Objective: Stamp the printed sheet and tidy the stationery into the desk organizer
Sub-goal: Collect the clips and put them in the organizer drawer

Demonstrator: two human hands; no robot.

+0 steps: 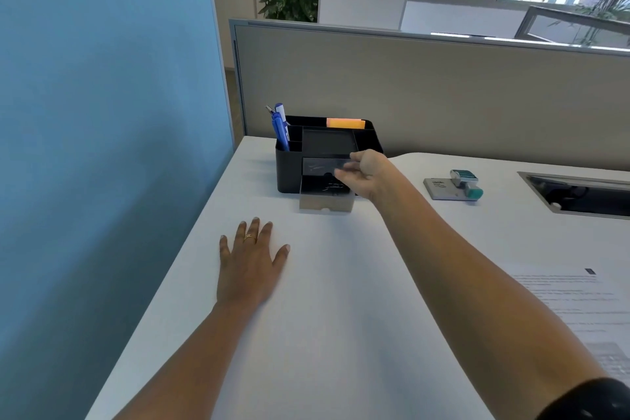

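My left hand (250, 266) lies flat, released, on the desk (341, 300). My right hand (366, 174) is blurred, its grip untellable, over the drawer (325, 204), which is pulled out toward me.

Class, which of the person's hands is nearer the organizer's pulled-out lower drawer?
Right. The right hand is just above the drawer; the left hand lies flat on the desk, nearer the person.

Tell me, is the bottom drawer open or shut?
Open. The drawer sticks out from the front of the organizer, and you can see the clips lying inside it.
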